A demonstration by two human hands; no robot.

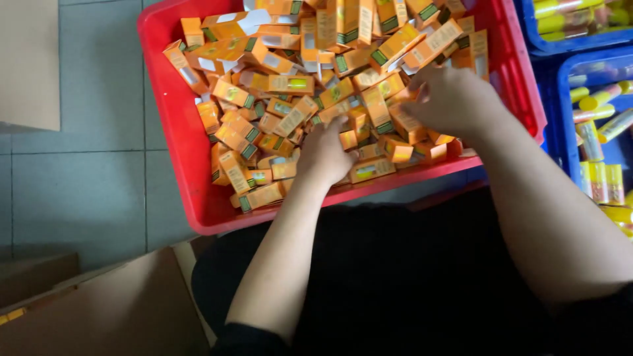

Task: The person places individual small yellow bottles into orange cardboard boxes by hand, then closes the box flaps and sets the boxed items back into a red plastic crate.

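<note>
Nearest, the left hand (324,153) curled into the orange cartons (290,118) heaped in the red crate (173,125); whether it gripped one, I cannot tell. Farther, the right hand (452,99) spread loosely over others; lifting single cartons seemed wiser than raking.

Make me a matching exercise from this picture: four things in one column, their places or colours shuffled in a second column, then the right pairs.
Things:
1. red crate
2. blue crate
3. small orange cartons
4. brown cardboard box

Places or colours:
A. bottom left, on the floor
B. heaped in the red crate, under both hands
C. far right, holding yellow tubes
D. middle, on the grey tiled floor

Pairs: 1-D, 2-C, 3-B, 4-A
</note>
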